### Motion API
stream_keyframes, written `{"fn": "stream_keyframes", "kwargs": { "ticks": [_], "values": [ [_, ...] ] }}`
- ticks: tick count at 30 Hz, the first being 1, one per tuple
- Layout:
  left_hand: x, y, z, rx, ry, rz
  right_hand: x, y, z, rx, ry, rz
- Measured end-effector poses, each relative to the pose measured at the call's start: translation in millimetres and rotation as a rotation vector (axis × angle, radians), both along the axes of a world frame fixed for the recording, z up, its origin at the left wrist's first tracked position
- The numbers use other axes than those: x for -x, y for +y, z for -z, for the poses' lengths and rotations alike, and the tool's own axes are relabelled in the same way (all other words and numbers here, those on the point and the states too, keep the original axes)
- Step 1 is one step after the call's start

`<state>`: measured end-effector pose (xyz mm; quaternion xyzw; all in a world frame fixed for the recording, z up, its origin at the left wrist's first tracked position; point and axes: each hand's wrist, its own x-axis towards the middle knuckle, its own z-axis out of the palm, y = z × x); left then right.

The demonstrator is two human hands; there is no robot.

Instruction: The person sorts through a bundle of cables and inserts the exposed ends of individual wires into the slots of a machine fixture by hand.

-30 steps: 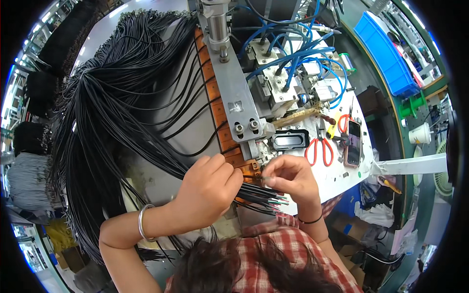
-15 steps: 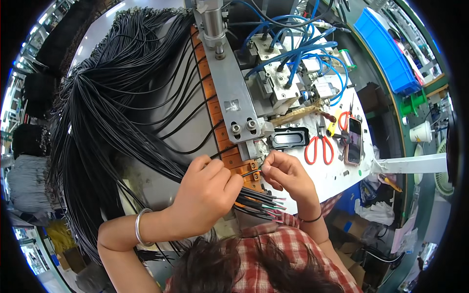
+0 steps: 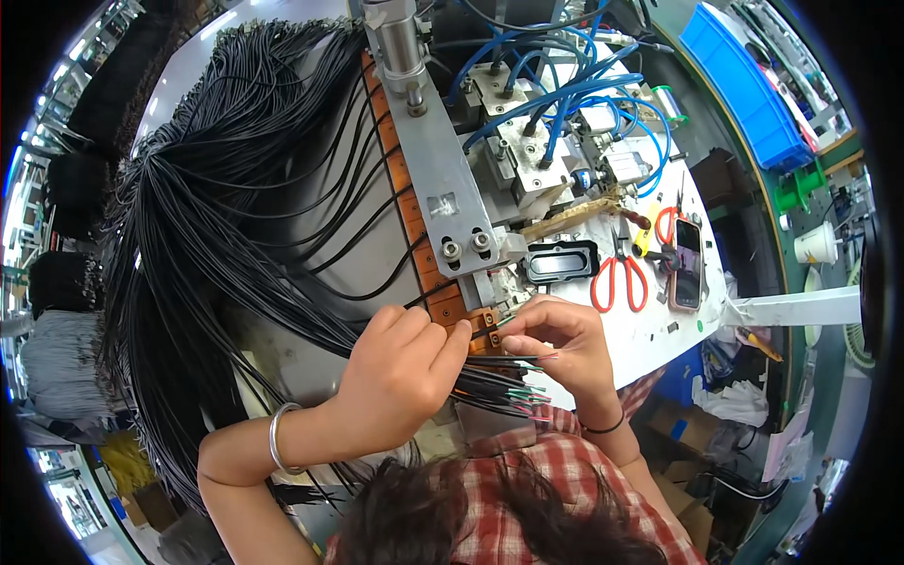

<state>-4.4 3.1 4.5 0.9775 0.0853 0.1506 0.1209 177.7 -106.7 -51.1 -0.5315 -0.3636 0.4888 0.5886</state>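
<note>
My left hand (image 3: pixel 400 377) is closed around black cables, its thumb and forefinger beside a small orange block (image 3: pixel 484 322) with screws. One black cable (image 3: pixel 485 331) runs from that hand across the block. At its end, where a bit of green wire shows, the thumb and fingers of my right hand (image 3: pixel 568 347) are pinched together. Below my hands several cut cable ends (image 3: pixel 513 394) stick out with pink, green and white cores. They lead back to a big bundle of black cables (image 3: pixel 188 226) on the left of the table.
An orange slotted rail (image 3: pixel 400 184) holds single cables along a steel plate (image 3: pixel 443 179) under a cylinder. Blue air hoses (image 3: pixel 565 99) loop over metal blocks. To the right lie red-handled scissors (image 3: pixel 621 282), a black tray (image 3: pixel 561 263) and a phone (image 3: pixel 687 268).
A black cable with a green end now shows between my hands over the orange block. My right hand has turned a little, its fingers lower and closer together. The view has shifted slightly.
</note>
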Motion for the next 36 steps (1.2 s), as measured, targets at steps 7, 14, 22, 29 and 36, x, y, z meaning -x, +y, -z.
{"fn": "stream_keyframes", "kwargs": {
  "ticks": [7, 14, 22, 29, 36],
  "values": [
    [3.1, -3.3, -3.1, 0.054, 0.057, -0.019, 5.8, 1.8, -2.9, 0.027, 0.048, 0.105],
    [0.1, -6.4, 2.1, 0.004, 0.058, -0.049, 10.3, 1.1, -1.9, -0.035, 0.014, 0.146],
    [-2.6, -0.8, -0.7, 0.055, 0.017, -0.03, -3.7, -2.3, -6.4, 0.015, 0.333, -0.103],
    [-2.0, -3.0, -0.9, 0.064, 0.025, -0.065, 3.7, -0.1, -10.0, -0.023, 0.077, 0.092],
    [-2.3, -1.7, -0.4, 0.083, -0.027, -0.018, -7.3, -2.6, -11.2, 0.085, 0.347, -0.147]
  ]
}}
